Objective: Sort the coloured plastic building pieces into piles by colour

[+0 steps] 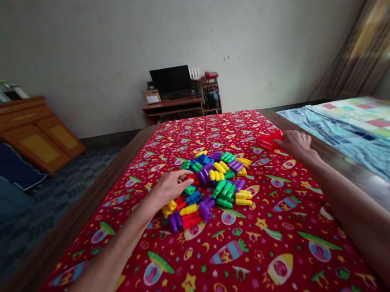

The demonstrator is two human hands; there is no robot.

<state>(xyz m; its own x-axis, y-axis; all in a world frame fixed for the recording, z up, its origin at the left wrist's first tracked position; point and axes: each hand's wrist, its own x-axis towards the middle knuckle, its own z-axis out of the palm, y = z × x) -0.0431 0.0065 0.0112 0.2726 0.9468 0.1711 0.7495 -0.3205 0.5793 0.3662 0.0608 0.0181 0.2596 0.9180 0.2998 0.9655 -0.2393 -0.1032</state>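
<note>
The right hand (295,142) pinches red blocks (267,141) by the cloth (238,277) edge. Well apart, the left hand (172,187) is at the block pile (218,174); its grip is hidden. Blocks look light, hard, slippery, best held by their sides.

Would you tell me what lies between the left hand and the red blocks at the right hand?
In the head view, part of the multicoloured block pile lies there, then a strip of red patterned cloth.
</note>
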